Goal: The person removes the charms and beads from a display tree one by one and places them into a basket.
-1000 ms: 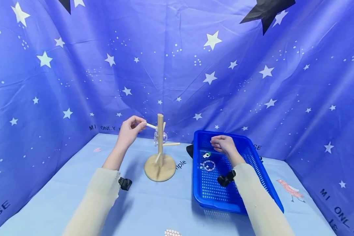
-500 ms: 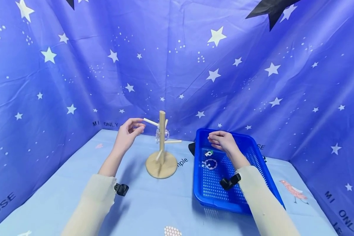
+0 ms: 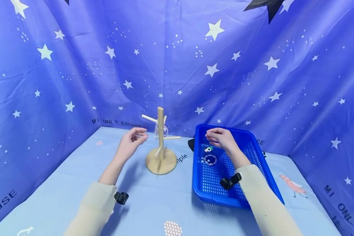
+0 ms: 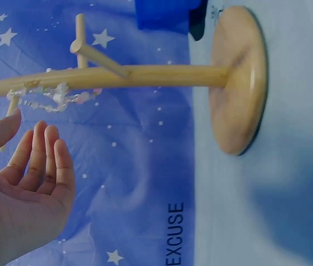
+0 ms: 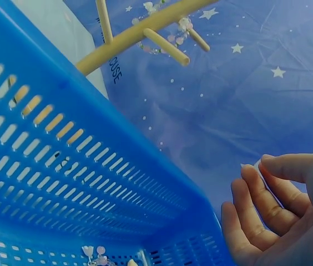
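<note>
A wooden stand with a round base and several side pegs stands on the table. A pale, clear-and-pink beaded bracelet hangs at its upper part, close to the post. My left hand is beside the stand, below the upper left peg; its fingers are loosely bent and hold nothing. Over the blue basket hovers my right hand, fingers relaxed, with nothing visible in them. Inside the basket lie another beaded bracelet and a small white-and-green item, too small to make out.
Light blue cloth covers the table, with a starry blue curtain behind and at both sides. A black object shows partly behind the basket's left edge. The stand is left of the basket, with a gap between them.
My left hand has come away from the upper left peg's tip, where its fingers were, and dropped a little. The right hand has drifted slightly left over the basket. The bracelet stays on the stand.
</note>
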{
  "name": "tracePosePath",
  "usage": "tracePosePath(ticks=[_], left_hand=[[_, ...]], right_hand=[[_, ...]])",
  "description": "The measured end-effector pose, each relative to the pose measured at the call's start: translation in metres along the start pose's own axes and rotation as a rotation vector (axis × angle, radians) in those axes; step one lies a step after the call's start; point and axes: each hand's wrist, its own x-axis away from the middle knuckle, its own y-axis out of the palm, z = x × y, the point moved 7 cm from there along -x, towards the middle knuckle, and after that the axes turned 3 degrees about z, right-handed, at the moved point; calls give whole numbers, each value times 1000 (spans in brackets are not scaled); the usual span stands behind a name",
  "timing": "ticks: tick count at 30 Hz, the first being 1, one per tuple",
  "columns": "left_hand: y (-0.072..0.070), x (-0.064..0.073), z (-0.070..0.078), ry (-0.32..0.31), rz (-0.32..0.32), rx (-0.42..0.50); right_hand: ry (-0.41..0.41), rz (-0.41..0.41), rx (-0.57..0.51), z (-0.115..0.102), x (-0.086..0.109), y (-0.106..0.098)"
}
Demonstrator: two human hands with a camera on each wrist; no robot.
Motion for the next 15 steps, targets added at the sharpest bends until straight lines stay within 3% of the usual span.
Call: tracePosePath(ticks=[15], left_hand=[[22,17,-21,-61,-53,-60]], right_hand=[[-20,-37,-11,-9,8,14]])
